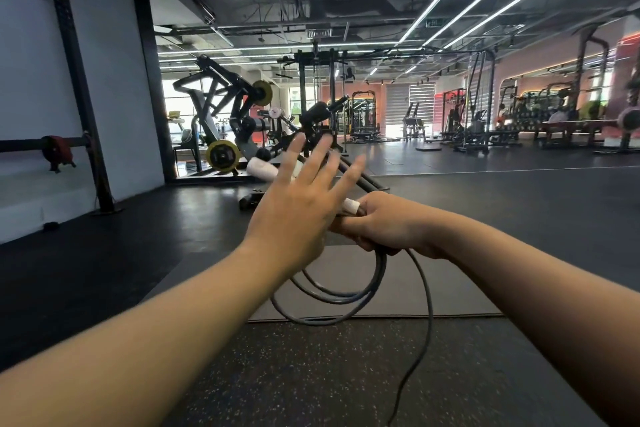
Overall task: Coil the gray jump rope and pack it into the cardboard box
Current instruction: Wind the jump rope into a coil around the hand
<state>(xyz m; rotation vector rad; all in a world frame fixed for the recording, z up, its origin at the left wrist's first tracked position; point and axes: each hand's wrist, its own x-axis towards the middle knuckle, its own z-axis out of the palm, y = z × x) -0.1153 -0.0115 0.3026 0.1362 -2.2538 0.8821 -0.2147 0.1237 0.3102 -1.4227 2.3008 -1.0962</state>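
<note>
Right hand (377, 222) was fisted around gathered gray jump rope (343, 298), white handle end (351, 206) poking out above fist. Several loops hung below grip, over gray mat (450, 288) on dark speckled floor (311, 374). One loose strand trailed down toward bottom edge of view. Left hand (301, 198) was spread wide, fingers splayed, holding nothing, just beside right fist and partly covering it. Weight machines (221, 114) stood well behind.

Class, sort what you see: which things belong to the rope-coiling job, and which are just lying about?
Belongs to the job: gray jump rope, right hand gripping its coils, open left hand.

Lying about: weight machine, white roll, floor mat.
</note>
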